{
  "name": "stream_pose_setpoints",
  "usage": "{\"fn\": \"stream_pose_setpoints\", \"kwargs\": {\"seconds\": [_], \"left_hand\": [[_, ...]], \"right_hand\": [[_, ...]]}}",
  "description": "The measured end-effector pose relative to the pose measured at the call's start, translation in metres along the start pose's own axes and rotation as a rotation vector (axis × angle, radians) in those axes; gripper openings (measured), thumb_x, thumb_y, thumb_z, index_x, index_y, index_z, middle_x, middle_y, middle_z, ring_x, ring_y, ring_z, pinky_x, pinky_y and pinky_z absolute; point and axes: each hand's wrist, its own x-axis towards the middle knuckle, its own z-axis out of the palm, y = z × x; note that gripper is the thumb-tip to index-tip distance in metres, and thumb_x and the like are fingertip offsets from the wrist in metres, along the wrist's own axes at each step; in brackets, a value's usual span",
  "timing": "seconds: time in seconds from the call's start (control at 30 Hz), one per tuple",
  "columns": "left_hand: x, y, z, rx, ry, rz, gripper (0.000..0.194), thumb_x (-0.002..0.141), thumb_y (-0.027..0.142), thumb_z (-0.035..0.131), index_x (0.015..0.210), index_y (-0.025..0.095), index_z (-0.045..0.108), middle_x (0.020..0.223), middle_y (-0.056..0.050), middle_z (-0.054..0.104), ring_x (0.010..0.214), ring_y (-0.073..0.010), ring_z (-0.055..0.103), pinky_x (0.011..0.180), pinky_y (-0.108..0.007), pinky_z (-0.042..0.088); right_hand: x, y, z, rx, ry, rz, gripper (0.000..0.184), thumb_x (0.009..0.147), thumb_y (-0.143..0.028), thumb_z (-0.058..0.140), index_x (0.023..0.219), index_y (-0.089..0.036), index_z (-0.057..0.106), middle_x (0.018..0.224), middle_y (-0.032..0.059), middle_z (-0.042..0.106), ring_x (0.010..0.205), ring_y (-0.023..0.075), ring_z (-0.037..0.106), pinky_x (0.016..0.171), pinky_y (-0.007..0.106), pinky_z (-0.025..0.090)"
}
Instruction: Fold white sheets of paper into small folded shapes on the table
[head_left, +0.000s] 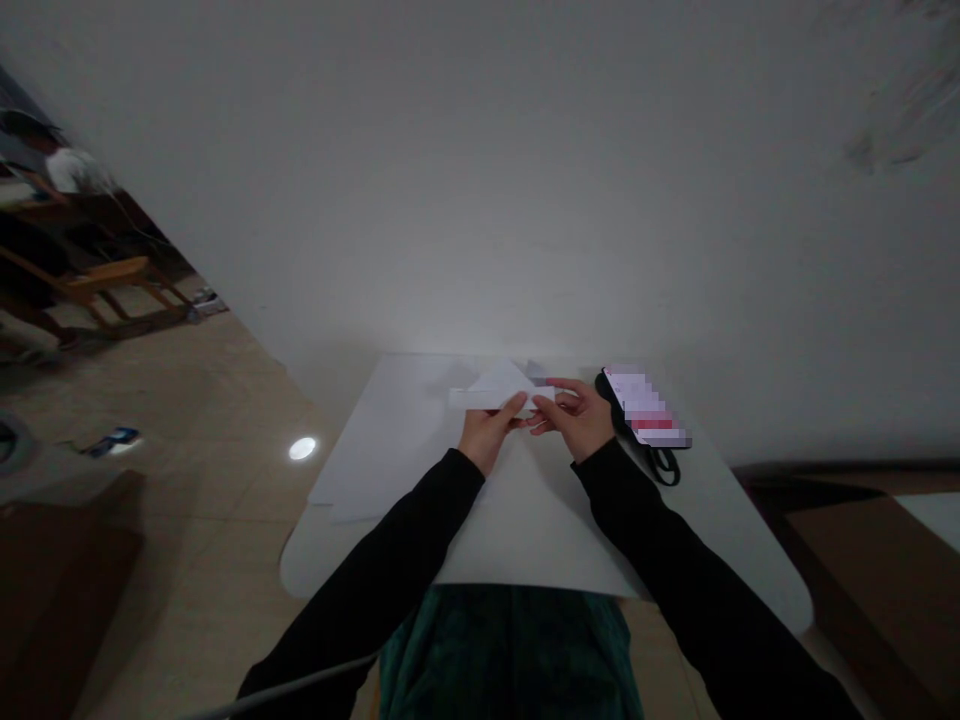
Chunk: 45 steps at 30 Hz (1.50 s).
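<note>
The folded paper point(497, 383) is being held over the tabletop point(540, 545) by the left hand point(486, 434) and the right hand point(583, 420). Its long edge is being held from side to side, and its tip is being aimed at the wall point(495, 230). The near edge is being pinched right of its middle by the left fingers. The right end, nearer the right hand, is being pinched by the right fingers. All that pinching is being done almost closed, with just thin paper between. The far left end is being touched by no fingers.

The paper point(498, 381) is white, the sleeves point(397, 540) black.
</note>
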Motion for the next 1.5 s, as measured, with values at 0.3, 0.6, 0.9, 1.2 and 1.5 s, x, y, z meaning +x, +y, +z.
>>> {"fn": "stream_pose_setpoints", "kwargs": {"seconds": [0.3,0.6,0.9,1.2,1.5], "left_hand": [[-0.001,0.011,0.002,-0.198,-0.105,-0.227,0.055,0.07,0.054,0.073,0.108,0.015,0.064,0.065,0.001,0.058,0.051,-0.0079,0.052,0.047,-0.021,0.043],[-0.007,0.024,0.004,-0.306,-0.314,-0.321,0.064,0.072,0.062,0.066,0.118,0.019,0.06,0.049,0.008,0.033,0.042,-0.0127,0.047,0.045,-0.031,0.045],[-0.006,0.016,0.004,-0.097,-0.114,-0.113,0.043,0.06,0.033,0.084,0.094,0.012,0.067,0.072,-0.002,0.063,0.059,-0.0085,0.054,0.055,-0.023,0.044],[0.003,0.005,-0.007,0.178,0.058,0.114,0.035,0.055,0.036,0.084,0.067,0.014,0.06,0.063,0.001,0.063,0.058,-0.0099,0.057,0.058,-0.024,0.043],[0.004,-0.003,-0.003,0.265,0.02,0.156,0.039,0.057,0.036,0.082,0.078,0.015,0.056,0.064,0.002,0.063,0.055,-0.0097,0.056,0.055,-0.023,0.043]], "right_hand": [[-0.013,-0.001,0.014,-0.06,0.095,-0.129,0.032,0.068,-0.04,0.075,0.083,-0.019,0.057,0.06,-0.0022,0.064,0.039,0.0131,0.059,0.035,0.026,0.052],[-0.03,-0.011,0.019,-0.143,0.014,-0.271,0.014,0.076,-0.032,0.069,0.084,-0.022,0.064,0.055,-0.0019,0.063,0.043,0.0151,0.06,0.042,0.031,0.053],[-0.013,-0.006,0.001,-0.382,-0.111,-0.473,0.006,0.074,-0.031,0.07,0.075,-0.026,0.073,0.076,0.0033,0.068,0.058,0.0166,0.065,0.054,0.036,0.06],[-0.011,0.007,0.006,-0.149,-0.064,-0.108,0.03,0.067,-0.037,0.076,0.084,-0.022,0.056,0.065,-0.0017,0.067,0.057,0.0184,0.069,0.056,0.034,0.062],[-0.002,0.012,0.001,-0.089,-0.091,0.013,0.05,0.058,-0.041,0.081,0.096,-0.019,0.056,0.047,-0.0101,0.054,0.037,0.0135,0.058,0.034,0.021,0.046]]}}
